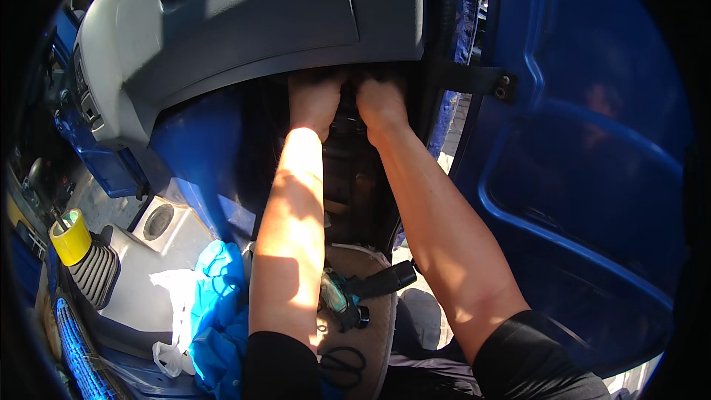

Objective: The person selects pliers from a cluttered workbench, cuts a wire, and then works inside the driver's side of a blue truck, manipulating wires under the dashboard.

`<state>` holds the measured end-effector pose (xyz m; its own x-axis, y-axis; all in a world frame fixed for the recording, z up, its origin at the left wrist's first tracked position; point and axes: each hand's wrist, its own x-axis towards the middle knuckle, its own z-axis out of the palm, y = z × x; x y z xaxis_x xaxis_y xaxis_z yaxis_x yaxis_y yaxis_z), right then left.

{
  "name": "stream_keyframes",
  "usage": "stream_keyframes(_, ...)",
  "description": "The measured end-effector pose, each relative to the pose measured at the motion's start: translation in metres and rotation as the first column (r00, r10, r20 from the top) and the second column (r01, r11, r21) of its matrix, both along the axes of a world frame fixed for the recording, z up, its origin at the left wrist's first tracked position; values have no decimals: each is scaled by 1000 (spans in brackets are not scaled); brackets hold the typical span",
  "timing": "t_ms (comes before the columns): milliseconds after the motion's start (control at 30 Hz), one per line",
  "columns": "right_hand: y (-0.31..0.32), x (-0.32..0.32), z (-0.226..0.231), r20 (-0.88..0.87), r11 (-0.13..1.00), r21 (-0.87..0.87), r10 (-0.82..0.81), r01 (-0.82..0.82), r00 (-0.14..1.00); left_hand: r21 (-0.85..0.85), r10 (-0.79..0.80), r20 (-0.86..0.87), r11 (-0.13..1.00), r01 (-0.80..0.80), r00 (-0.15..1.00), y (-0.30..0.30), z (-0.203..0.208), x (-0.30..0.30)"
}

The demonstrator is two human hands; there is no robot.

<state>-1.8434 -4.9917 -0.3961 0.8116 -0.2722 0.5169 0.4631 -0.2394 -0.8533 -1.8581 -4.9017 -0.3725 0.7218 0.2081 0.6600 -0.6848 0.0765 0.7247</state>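
Both of my arms reach forward under the grey dashboard (259,30) of a vehicle. Beneath its lower edge, my left hand (312,104) and my right hand (382,107) are side by side, a short gap between them. Deep shadow hides the fingers of both, so whether they grip anything cannot be seen. Dark parts (346,141) show dimly between and below the wrists. Closer to me, partly behind my left forearm, a teal and black cordless power tool (341,300) lies on a beige floor mat (378,311).
An open blue door (585,185) stands at the right, joined by a black check strap (474,80). To the left are a blue plastic bag (218,304), a white bag (176,304) and a gear lever boot (95,278) with a yellow tape roll (70,238) above it.
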Motion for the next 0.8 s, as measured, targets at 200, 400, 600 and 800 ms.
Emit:
stream_keyframes(200, -5, -16, 14, -242, 831, 508, 392, -229, 887, 16, 0, -79, 1000, 2, 997, 0, 3, 0)
stream_keyframes(400, -5, -30, 19, -237, 823, 514, 408, -242, 882, -288, -307, -265, 930, 229, 914, 4, -1, -6)
stream_keyframes(600, -7, -26, 14, -227, 868, 425, 375, -255, 899, -216, -258, -289, 956, 199, 922, 1, -2, -12)
stream_keyframes(800, -5, -14, 5, -190, 920, 340, 270, -195, 944, -170, -146, -271, 980, 102, 952, -3, -3, -7)
